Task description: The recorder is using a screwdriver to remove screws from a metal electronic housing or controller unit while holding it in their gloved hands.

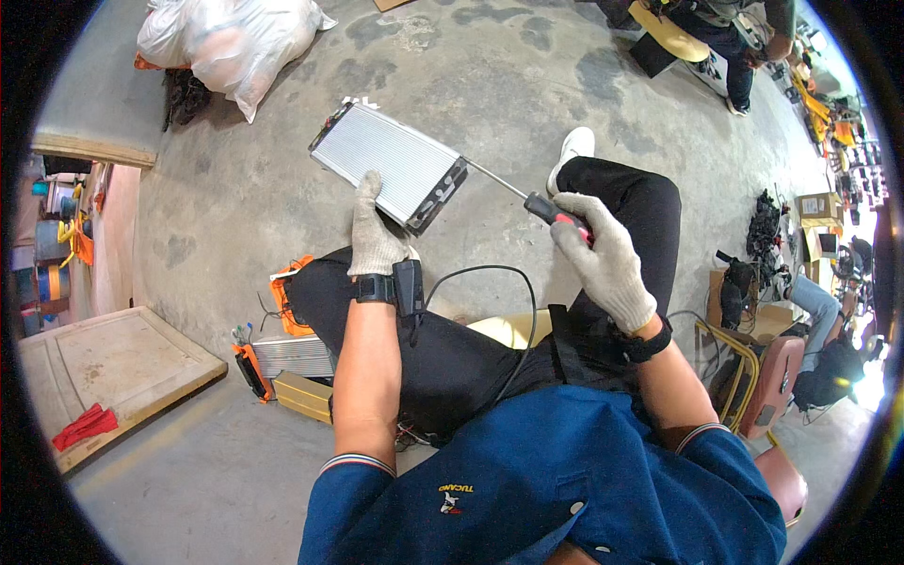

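Note:
My left hand (pixel 375 229), in a pale knit work glove, grips a flat silver ribbed metal case (pixel 391 160) by its near edge and holds it up in front of me. Black end plates cap the case; the right one (pixel 439 196) faces my other hand. Wrapped in a matching glove, my right hand (pixel 603 259) is closed around a screwdriver (pixel 557 217) with a black and red handle. Its long shaft points up and left, and the tip meets the upper corner of the right end plate. Whether it sits in a screw is too small to tell.
Beside my left leg lie another ribbed case (pixel 292 359) with an orange end and a yellowish box (pixel 303 396). A wooden panel (pixel 122 377) bears a red cloth (pixel 85 427). White sacks (pixel 235 47) stand at far left. Other people sit at far right, near a chair (pixel 774 386).

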Available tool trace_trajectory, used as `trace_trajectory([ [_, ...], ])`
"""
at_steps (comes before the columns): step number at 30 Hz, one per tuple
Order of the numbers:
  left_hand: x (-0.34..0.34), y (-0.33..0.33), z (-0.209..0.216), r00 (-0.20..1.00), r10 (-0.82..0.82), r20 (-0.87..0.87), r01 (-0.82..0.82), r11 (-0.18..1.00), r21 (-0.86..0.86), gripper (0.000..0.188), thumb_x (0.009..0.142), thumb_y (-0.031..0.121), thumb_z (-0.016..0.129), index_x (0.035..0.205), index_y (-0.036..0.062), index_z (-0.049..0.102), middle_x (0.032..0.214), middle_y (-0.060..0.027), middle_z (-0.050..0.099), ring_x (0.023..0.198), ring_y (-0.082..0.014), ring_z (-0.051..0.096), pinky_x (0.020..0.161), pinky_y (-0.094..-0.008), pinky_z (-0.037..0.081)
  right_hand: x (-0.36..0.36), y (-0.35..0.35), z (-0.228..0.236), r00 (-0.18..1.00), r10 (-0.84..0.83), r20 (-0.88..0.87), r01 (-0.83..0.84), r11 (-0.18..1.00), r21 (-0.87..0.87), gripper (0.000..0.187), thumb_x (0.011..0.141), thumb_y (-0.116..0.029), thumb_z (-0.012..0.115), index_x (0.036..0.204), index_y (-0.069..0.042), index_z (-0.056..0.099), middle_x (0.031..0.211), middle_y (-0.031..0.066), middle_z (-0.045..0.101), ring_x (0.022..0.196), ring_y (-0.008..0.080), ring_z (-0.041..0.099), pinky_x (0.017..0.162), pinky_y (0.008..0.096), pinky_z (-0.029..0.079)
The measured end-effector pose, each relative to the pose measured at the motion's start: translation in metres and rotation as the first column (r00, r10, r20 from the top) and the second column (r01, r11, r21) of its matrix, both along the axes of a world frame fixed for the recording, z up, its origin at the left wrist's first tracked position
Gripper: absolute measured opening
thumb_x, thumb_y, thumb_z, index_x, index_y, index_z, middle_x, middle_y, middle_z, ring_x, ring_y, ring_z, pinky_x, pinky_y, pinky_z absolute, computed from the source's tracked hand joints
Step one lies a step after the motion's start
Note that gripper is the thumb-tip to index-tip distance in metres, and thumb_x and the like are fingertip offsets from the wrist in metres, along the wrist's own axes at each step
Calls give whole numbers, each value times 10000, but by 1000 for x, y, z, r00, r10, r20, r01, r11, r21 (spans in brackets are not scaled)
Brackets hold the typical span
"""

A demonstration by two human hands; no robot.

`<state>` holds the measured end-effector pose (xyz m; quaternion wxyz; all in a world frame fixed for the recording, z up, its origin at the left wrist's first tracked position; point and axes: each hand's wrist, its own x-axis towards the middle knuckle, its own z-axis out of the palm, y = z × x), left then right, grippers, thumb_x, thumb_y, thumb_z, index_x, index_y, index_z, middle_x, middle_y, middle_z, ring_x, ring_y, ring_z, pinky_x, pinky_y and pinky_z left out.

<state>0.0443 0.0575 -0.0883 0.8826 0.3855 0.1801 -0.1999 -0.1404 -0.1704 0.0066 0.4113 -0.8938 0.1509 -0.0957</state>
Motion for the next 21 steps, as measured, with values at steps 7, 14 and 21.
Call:
trace_trajectory([
  [7,1,2,-4,999,16,46,-17,1000,23,685,913,322,745,1454,12,462,1363,-144,584,1236,-272,607,1038,-404,528,4,5,-2,932,-311,-187,354,669,654,448,1031,-364,597,1239,31,633,996,99,674,860,136,633,749,278,532],
  [14,3,4,-6,998,-3,65,3,1000,9,713,886,312,777,1447,3,464,1360,-147,584,1255,-270,591,1072,-402,494,2,-8,-19,967,-148,-206,254,572,780,474,1066,-419,560,1327,-23,573,944,35,637,634,92,583,534,205,479],
  [21,2,5,-3,999,39,17,-39,998,46,734,875,322,787,1444,-14,466,1355,-156,587,1255,-269,591,1059,-400,495,7,-15,-8,940,-185,-287,338,391,856,422,1036,-289,627,1353,-22,549,987,62,626,776,125,609,707,265,523],
])
